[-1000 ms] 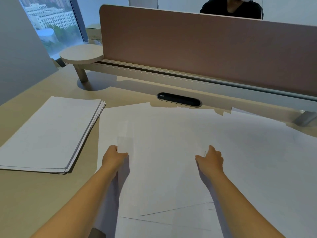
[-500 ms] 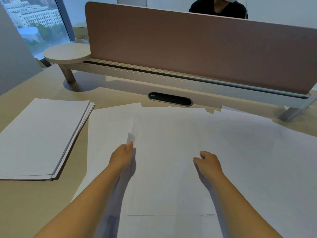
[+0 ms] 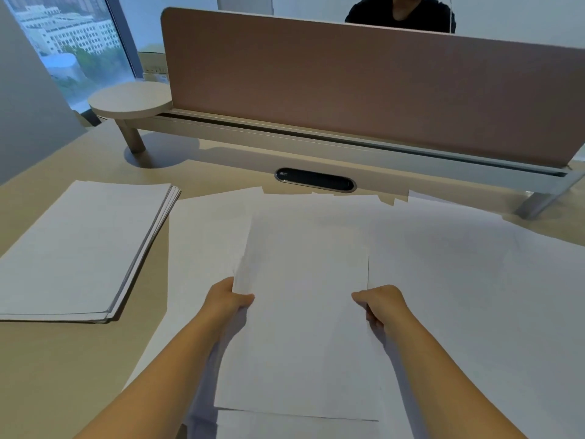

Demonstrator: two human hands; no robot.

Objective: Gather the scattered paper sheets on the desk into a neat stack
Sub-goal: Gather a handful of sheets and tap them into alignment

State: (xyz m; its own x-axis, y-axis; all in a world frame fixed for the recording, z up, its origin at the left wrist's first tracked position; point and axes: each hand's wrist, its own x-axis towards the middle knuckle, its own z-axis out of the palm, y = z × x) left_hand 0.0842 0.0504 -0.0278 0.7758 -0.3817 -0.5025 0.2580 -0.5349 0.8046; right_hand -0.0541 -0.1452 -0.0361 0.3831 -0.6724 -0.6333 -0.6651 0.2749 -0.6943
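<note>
A white sheet (image 3: 304, 312) is raised a little above the desk between my hands. My left hand (image 3: 226, 301) pinches its left edge and my right hand (image 3: 380, 304) pinches its right edge. Under and around it, several loose white sheets (image 3: 459, 280) lie overlapping across the middle and right of the desk. To the left, a neat stack of paper (image 3: 82, 248) rests flat on the desk.
A brown divider panel (image 3: 364, 96) on a pale rail closes the back of the desk (image 3: 47, 375), with a black cable slot (image 3: 315, 179) below it. At the back left stands a small round shelf (image 3: 131, 98). A person in black sits behind the panel.
Both hands have closed on the sheet's side edges and lifted it off the loose sheets; a second ago they lay flat on the papers.
</note>
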